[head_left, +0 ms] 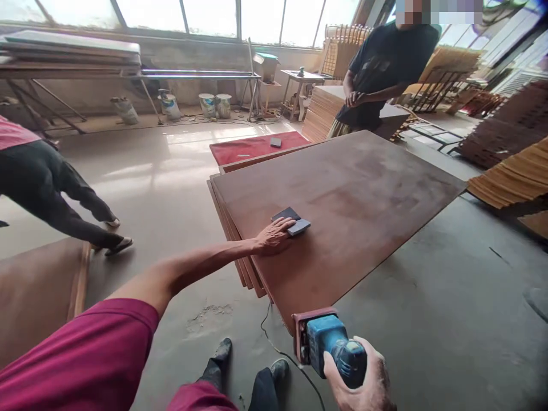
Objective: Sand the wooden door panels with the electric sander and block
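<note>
My left hand (274,235) reaches over the large brown panel (342,188), its fingers closed on the edge of a grey sanding block (298,227). Just behind those fingers lies a dark flat pad (286,214), partly covered by the hand. My right hand (363,377) is wrapped round the body of a blue electric sander (331,339), held near the panel's closest corner. The sander is tipped on its side, with its reddish-brown pad facing left. More panels (237,251) are stacked under the top one.
A person in a dark shirt (391,68) stands behind the panel's far side. Another person (51,177) bends at the left, near a second brown panel (38,285). A cable (274,342) trails by my feet. Red cloth (252,148), paint buckets (208,105) and stacked boards (321,111) are behind.
</note>
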A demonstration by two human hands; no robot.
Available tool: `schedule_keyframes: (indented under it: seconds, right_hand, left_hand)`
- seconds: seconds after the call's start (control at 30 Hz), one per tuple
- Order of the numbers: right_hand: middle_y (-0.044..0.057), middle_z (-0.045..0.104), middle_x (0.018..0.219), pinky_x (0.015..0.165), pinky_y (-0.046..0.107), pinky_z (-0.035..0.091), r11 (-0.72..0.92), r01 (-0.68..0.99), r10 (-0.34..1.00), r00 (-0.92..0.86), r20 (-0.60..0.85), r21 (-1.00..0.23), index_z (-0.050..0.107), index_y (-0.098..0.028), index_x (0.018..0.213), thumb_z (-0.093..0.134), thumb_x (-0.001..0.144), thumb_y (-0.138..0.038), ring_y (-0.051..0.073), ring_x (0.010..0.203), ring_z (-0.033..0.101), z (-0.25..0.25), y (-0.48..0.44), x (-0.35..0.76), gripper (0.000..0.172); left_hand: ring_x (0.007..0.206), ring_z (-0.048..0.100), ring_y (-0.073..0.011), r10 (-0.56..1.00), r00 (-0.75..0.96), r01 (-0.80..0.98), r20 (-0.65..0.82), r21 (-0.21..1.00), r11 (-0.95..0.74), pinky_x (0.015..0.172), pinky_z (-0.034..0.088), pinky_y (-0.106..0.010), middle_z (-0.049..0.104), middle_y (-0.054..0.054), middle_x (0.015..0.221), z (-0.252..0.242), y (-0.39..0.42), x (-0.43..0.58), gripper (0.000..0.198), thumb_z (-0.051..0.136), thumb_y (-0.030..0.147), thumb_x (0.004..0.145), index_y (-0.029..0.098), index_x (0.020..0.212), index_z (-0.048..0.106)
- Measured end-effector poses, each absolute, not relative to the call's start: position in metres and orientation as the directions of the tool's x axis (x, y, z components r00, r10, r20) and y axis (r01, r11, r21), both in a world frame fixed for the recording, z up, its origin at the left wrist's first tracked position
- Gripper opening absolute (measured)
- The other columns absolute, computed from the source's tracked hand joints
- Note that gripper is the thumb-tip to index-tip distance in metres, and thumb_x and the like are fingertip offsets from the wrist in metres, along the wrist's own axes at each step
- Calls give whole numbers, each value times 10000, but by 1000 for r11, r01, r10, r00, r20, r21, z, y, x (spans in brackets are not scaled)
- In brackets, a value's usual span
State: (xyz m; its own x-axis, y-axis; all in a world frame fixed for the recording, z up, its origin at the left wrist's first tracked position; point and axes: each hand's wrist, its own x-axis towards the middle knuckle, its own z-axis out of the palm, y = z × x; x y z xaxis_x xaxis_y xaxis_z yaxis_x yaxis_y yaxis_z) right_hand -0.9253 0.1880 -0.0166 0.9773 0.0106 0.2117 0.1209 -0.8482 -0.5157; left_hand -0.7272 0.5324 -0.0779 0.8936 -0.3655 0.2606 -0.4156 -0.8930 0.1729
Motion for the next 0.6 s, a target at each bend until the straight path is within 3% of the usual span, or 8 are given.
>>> schedule_keyframes:
  seconds: [0.07, 0.13, 0.3, 0.4, 0.5, 0.6]
  right_hand:
    - [108, 664, 1076, 736, 413, 562, -858, 365, 280, 922, 267, -361, 544, -227, 1238, 629, 818, -601, 315, 933, 669, 1, 203, -908, 568]
    - [97, 668, 1096, 755, 417, 566, -824, 497, 449, 866, 221, -273, 534, -244, 1244, 613, 826, -521, 312, 963, 665, 19, 231, -883, 508]
    - [122, 641, 1179, 951, 498, 541, -773, 583, 583, 808, 82, -251, 540, -219, 1228, 621, 764, -448, 337, 1085, 625, 49, 310, -814, 524]
    - [104, 643, 1147, 922, 477, 558, -713, 664, 675, 737, 32, -226, 525, -227, 1251, 618, 804, -454, 312, 1052, 634, 53, 307, -819, 511]
    - [70, 664, 1108, 819, 394, 586, -568, 803, 812, 582, 36, -181, 510, -265, 1288, 617, 861, -458, 266, 990, 670, 41, 266, -835, 480]
    - [82, 663, 1131, 896, 431, 574, -546, 819, 809, 570, 141, -178, 497, -238, 1302, 591, 868, -491, 277, 1021, 677, 21, 246, -819, 512]
  left_hand:
    - [1535, 327, -314, -211, 935, -275, 284, 210, -938, 1322, 237, -488, 409, -180, 1611, -83, 584, -763, 455, 483, 404, 1046, 77, 1303, 669]
    - [1539, 322, -309, -98, 954, -173, 285, 251, -952, 1327, 217, -501, 412, -166, 1615, -90, 619, -797, 433, 472, 342, 1051, 79, 1359, 627]
    - [1523, 360, -287, 134, 920, -32, 369, 410, -912, 1303, 278, -486, 472, -138, 1578, -106, 636, -866, 404, 408, 258, 1052, 112, 1365, 619]
    - [1507, 388, -275, 329, 865, 54, 378, 583, -810, 1230, 409, -465, 476, -125, 1571, -126, 627, -930, 470, 368, 290, 1062, 182, 1498, 507]
    - [1414, 502, -316, 489, 862, 257, 133, 716, -649, 1152, 487, -479, 500, -140, 1539, -163, 602, -1012, 448, 376, 309, 1042, 188, 1410, 600]
    - [1177, 655, -290, 537, 828, 458, -162, 748, -481, 1042, 551, -440, 635, -141, 1337, -202, 563, -1076, 472, 345, 286, 1015, 195, 1372, 640]
